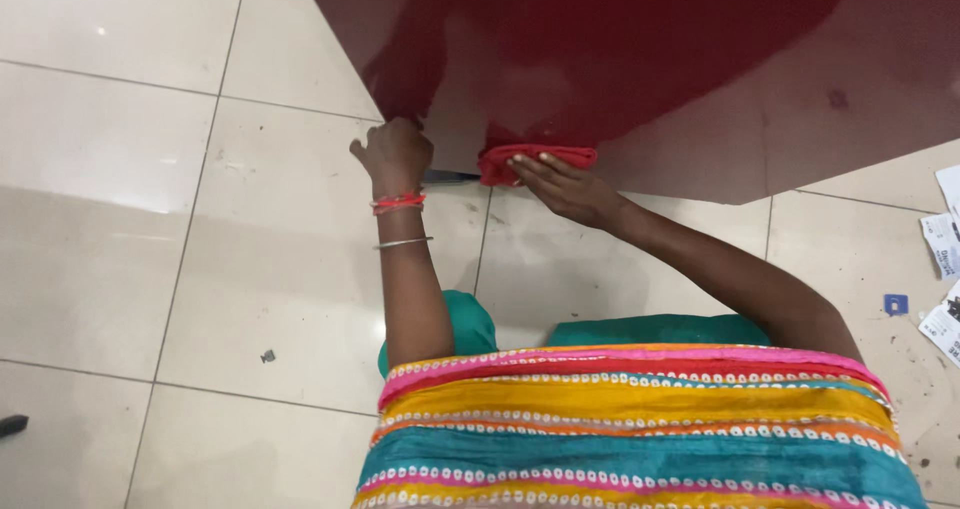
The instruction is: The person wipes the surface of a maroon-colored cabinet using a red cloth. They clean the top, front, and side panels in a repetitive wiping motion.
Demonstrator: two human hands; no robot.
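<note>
**Head view: red cloth pressed to the lower edge of a maroon panel**

Head camera looks straight down at a glossy, dark maroon panel point(640, 59), smooth and hard, reflective enough to carry soft highlights. All positions below are given relative to this panel.

A red cloth point(535, 159) sits at the panel's lower edge, near its left corner. It is soft fabric, bunched into a short flattened roll with visible folds. Its long axis runs left to right, along the panel edge.

The right hand point(565, 187) lies just below the panel edge, fingers extended flat and together, pressing on the cloth from beneath and in front. The fingers point up and left towards the panel. It is a flat-palmed press, not a closed fist; whether the thumb pinches the cloth cannot be told.

The left hand point(395, 152) is at the panel's lower left corner, fingers curled closed against the edge. Whether they hook around it cannot be told. On that wrist are red thread bands point(398, 204) and a thin metal bangle point(404, 242).

Beneath the panel lies a floor point(150, 219) of large pale polished tiles with thin grout lines. Printed paper slips point(945, 269) lie on the floor below the panel's right end.
</note>
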